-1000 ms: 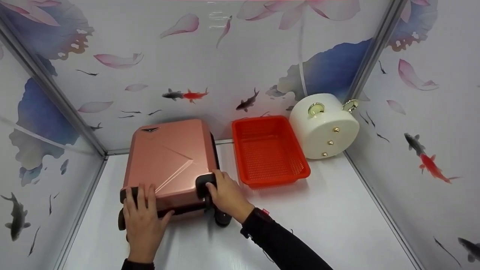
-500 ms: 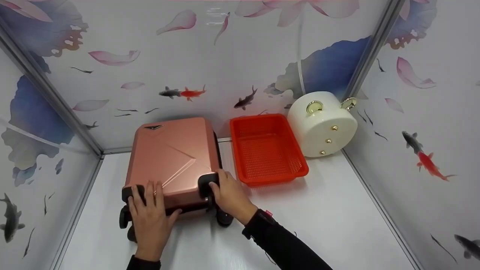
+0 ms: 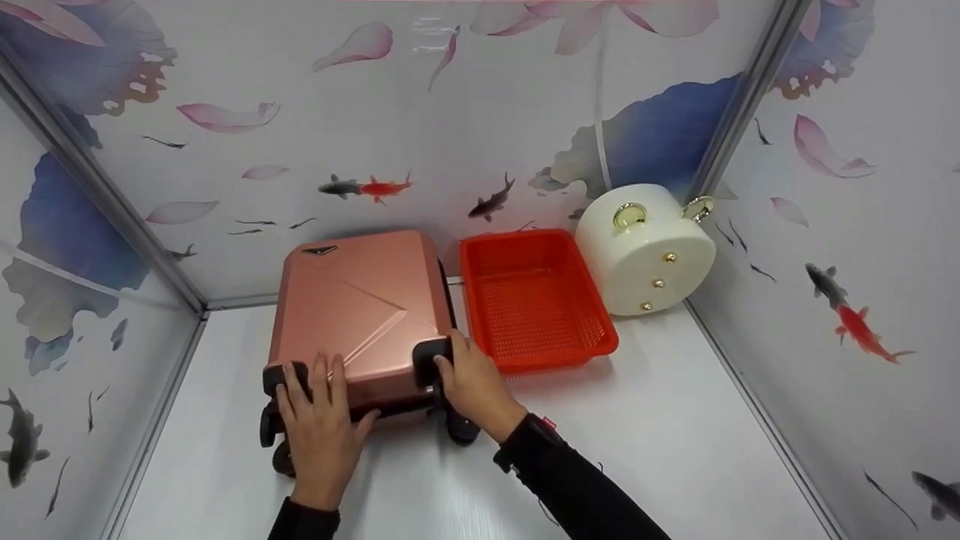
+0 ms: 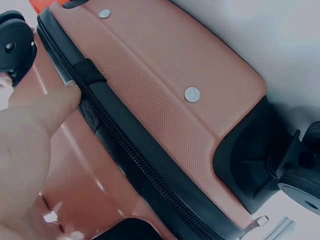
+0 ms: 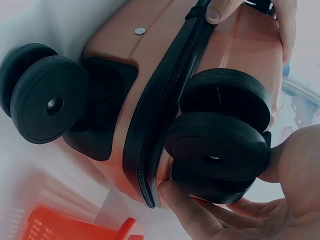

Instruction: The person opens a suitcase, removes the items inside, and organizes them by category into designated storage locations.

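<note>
Head view: the pink suitcase [image 3: 360, 300] lies just left of the red basket [image 3: 529, 307]. The left hand [image 3: 322, 431] rests on it, fingers straight; the right hand [image 3: 476, 382] grips its basket-side corner. A hard rightward shove might jostle the basket.

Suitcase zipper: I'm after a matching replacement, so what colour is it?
Black; the zipper shows best in the left wrist view.

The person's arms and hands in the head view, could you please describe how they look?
The left hand and right hand are ungloved. The left sleeve and right sleeve are black and reach the wrists; a small red tag shows on the right one.
</note>
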Tool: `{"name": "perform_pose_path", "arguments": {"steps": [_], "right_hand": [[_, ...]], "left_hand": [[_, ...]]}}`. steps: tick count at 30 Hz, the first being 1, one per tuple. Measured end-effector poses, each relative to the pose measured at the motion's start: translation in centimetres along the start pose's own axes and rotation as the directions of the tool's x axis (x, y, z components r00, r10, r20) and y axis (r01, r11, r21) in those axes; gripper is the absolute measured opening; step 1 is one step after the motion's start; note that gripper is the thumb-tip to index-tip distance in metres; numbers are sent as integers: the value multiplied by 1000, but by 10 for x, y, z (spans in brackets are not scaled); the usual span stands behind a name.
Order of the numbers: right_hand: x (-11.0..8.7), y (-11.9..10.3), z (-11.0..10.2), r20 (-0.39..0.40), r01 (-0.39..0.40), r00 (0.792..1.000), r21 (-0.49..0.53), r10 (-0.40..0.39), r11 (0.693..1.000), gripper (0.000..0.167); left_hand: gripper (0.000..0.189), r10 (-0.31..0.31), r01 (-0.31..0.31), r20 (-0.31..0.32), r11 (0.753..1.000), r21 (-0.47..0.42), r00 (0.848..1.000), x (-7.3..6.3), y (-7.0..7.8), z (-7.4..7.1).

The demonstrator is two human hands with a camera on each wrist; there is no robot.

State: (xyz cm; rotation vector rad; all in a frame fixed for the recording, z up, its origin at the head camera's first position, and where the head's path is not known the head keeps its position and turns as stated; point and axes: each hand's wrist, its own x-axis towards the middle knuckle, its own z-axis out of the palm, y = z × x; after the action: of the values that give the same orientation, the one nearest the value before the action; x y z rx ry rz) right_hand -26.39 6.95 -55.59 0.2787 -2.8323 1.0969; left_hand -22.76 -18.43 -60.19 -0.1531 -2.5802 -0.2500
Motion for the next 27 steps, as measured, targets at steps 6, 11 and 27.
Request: {"name": "perform_pose_path", "arguments": {"steps": [6,11,27], "right_hand": [[5,-4,0,-20,-3,1000,-12,3,1000,56],[10,-18,3,-48,0,999,-44,-2,999,56],[13,-21,-8,-168,106,979,-48,-113,993,50]], "left_hand": [[129,20,-20,12,1000,0,1000,8,-2,0],[126,9,-9,15,1000,-17,1000,10,-5,-6],[125,-2,-6,-102,997,-77,995,11,-1,12]]}}
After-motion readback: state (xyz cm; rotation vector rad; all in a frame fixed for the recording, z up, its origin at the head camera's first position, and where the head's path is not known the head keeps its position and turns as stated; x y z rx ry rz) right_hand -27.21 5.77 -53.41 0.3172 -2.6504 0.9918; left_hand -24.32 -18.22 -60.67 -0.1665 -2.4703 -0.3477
